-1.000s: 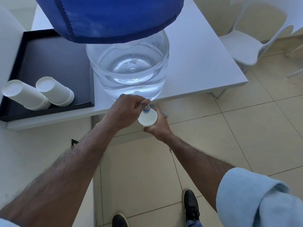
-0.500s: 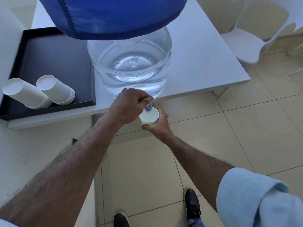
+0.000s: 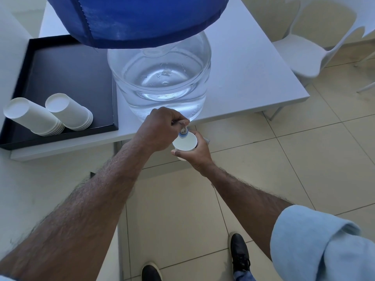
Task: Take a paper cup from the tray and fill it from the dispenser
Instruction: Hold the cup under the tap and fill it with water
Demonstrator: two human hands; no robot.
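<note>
A clear water dispenser jar [image 3: 160, 82] under a blue cover [image 3: 132, 19] stands at the front edge of the white table [image 3: 249, 78]. My left hand [image 3: 160, 128] is closed on the tap lever [image 3: 183, 129] at its base. Just below the blue-ringed spout, my right hand [image 3: 194, 151] holds a white paper cup [image 3: 185, 141] upright, mouth up, off the table's edge. Whether water is flowing is not visible. A black tray [image 3: 67, 78] to the left holds two stacks of white paper cups [image 3: 67, 110] lying on their sides.
A white plastic chair [image 3: 312, 51] stands at the right beyond the table. Beige tiled floor lies below the cup, with my black shoes [image 3: 239, 254] near the bottom. A white wall or cabinet face runs along the left.
Both hands and the cup keep their places at the tap; the view has shifted slightly. The cup sits a little closer under the spout.
</note>
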